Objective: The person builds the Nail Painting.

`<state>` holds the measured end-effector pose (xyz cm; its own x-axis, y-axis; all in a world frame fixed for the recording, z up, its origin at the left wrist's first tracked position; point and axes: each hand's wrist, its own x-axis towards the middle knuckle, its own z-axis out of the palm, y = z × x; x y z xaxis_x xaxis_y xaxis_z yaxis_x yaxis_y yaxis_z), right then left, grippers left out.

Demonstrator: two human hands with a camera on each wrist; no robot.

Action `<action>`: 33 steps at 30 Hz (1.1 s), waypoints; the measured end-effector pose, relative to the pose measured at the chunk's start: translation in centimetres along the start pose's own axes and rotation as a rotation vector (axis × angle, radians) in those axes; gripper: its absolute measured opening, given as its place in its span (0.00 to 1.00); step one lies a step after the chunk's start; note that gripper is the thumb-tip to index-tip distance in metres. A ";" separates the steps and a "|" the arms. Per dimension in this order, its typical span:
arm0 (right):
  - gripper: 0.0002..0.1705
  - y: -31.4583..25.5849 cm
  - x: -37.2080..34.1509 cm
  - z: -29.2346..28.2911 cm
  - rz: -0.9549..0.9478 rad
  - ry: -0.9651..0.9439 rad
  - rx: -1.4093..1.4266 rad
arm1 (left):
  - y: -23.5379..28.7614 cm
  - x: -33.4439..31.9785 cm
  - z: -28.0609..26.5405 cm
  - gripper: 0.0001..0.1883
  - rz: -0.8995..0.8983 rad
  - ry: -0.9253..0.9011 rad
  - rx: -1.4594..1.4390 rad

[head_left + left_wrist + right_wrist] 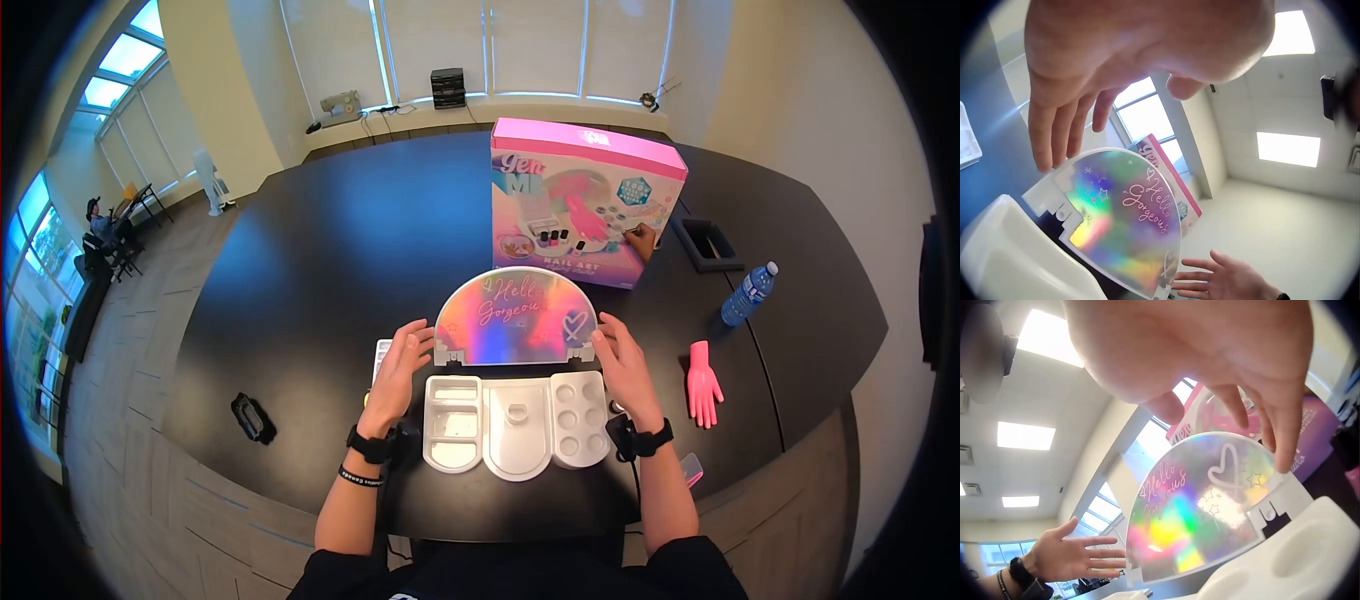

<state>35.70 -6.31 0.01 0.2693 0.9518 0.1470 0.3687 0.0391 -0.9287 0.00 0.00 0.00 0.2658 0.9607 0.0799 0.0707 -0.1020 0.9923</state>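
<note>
A half-round holographic panel (515,318) with "Hello Gorgeous" lettering stands upright behind a white plastic tray (488,384). At its left edge is my left hand (398,365), with fairly straight fingers whose tips lie right at the rim in the left wrist view. On the opposite side my right hand (628,362) mirrors it, fingers extended beside the edge near the heart print. Two small hinge tabs show at the panel's bottom corners. The tray has three rectangular wells on the left, a rounded middle with a raised peg, and several round wells on the right.
Behind the panel stands a pink nail art box (585,205). To the right are a pink model hand (703,385), a water bottle (749,294) and a dark square holder (707,245). A black object (253,418) lies at left; a small white tray (381,357) is partly behind my left hand.
</note>
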 end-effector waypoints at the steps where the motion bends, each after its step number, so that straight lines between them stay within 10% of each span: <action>1: 0.33 0.3 -0.3 0.0 0.002 -0.001 -0.002 | -0.2 -0.3 0.0 0.42 0.018 0.002 -0.012; 33: 0.28 0.5 -4.0 -0.4 -0.017 -0.022 -0.086 | -2.3 -3.8 0.6 0.28 0.093 0.015 0.044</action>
<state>35.20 -10.23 -0.85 0.2427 0.9578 0.1542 0.4487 0.0301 -0.8932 -0.60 -3.53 -2.60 0.2591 0.9502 0.1732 0.0886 -0.2020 0.9754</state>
